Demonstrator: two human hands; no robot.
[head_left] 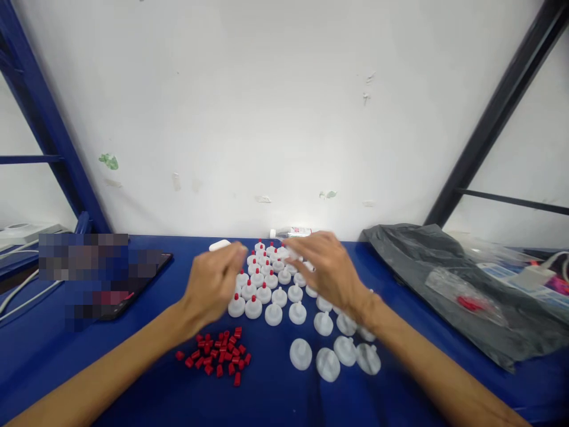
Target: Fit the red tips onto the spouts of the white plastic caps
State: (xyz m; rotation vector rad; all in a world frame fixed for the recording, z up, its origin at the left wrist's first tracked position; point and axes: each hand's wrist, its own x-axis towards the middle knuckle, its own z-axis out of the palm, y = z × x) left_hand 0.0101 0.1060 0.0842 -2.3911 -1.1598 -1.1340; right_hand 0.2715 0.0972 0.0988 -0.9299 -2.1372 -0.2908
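My left hand (216,279) is raised beside the left edge of a group of white round caps with nozzles. Its fingers are curled together, and whatever they may hold is hidden. Over the right part of the group is my right hand (326,264), slightly blurred, with thumb and fingers apart. Several white caps on the left carry red tips, such as one white cap with a red tip (253,307). Others have bare nozzles, like this plain white cap (297,313). Below my left hand lies a loose pile of small red tips (221,354).
A clear bottle with a white lid (291,233) lies against the wall behind the caps. On the left is a dark phone-like device (146,273), partly pixelated. At right, a grey plastic sheet (418,267) bears a clear bag with red pieces (471,303). Everything rests on a blue tabletop (271,397).
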